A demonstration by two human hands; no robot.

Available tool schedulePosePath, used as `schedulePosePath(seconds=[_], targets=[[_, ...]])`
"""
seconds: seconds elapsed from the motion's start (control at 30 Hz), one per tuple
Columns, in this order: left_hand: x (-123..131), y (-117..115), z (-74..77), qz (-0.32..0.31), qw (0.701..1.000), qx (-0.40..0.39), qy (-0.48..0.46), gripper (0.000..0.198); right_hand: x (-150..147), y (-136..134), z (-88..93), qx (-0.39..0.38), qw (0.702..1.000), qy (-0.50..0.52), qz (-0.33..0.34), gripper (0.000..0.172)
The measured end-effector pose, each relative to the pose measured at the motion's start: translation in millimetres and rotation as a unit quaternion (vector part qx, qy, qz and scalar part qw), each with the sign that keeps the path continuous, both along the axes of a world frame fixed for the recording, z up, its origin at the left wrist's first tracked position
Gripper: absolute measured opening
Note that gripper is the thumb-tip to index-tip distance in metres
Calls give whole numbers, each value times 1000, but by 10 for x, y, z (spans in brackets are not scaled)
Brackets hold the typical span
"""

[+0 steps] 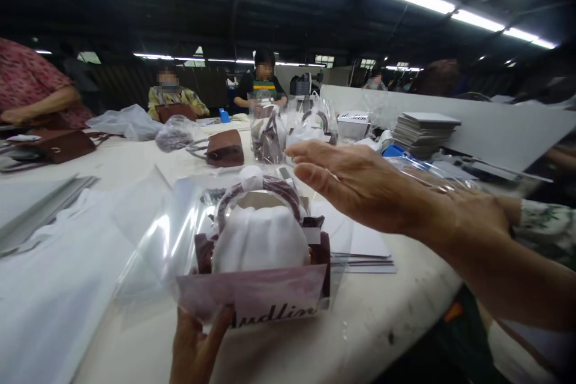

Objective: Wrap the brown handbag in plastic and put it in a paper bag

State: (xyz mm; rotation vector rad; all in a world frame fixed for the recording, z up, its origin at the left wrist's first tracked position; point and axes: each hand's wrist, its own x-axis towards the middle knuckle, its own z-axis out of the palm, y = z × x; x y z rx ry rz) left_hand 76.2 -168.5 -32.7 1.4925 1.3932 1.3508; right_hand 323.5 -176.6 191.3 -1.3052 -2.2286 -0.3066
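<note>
A dark maroon handbag (pixel 321 252) stands before me in a clear plastic bag (pixel 148 252), its wrapped top handle (pixel 229 201) upright. White padding (pixel 261 240) bulges out of its middle, and a pale card (pixel 252 285) with black script lettering lies across its near side. My left hand (pixel 200 339) grips the near lower-left corner, thumb over the card; its other fingers are partly hidden. Above and to the right, my right hand (pixel 360 186) is held flat, fingers stretched out to the left and nothing in it.
White sheets (pixel 360 240) lie right of the handbag. Two bagged handbags (pixel 270 138) stand behind; a brown bag (pixel 225 149) lies further left. Grey boards (pixel 423 132) are stacked by a white partition (pixel 495 132). A co-worker's hand (pixel 477 201) reaches in at right; other people work across the table.
</note>
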Motion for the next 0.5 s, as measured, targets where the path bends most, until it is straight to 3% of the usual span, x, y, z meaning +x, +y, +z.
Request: schedulePosePath(seconds=[0.1, 0.2, 0.27, 0.4, 0.5], targets=[[-8, -6, -23, -6, 1000, 7, -11, 76, -60, 137, 202, -37, 997, -68, 22, 39], [-34, 6, -70, -23, 999, 6, -38, 78, -135, 168, 336, -193, 975, -88, 67, 42], [-53, 14, -98, -22, 999, 22, -36, 79, -173, 177, 366, -270, 958, -85, 49, 36], [-58, -5, -103, -21, 999, 19, -20, 82, -183, 253, 326, -133, 979, -149, -45, 28], [-16, -38, -62, -14, 999, -9, -28, 84, -166, 253, 343, -194, 963, -185, 2, 25]])
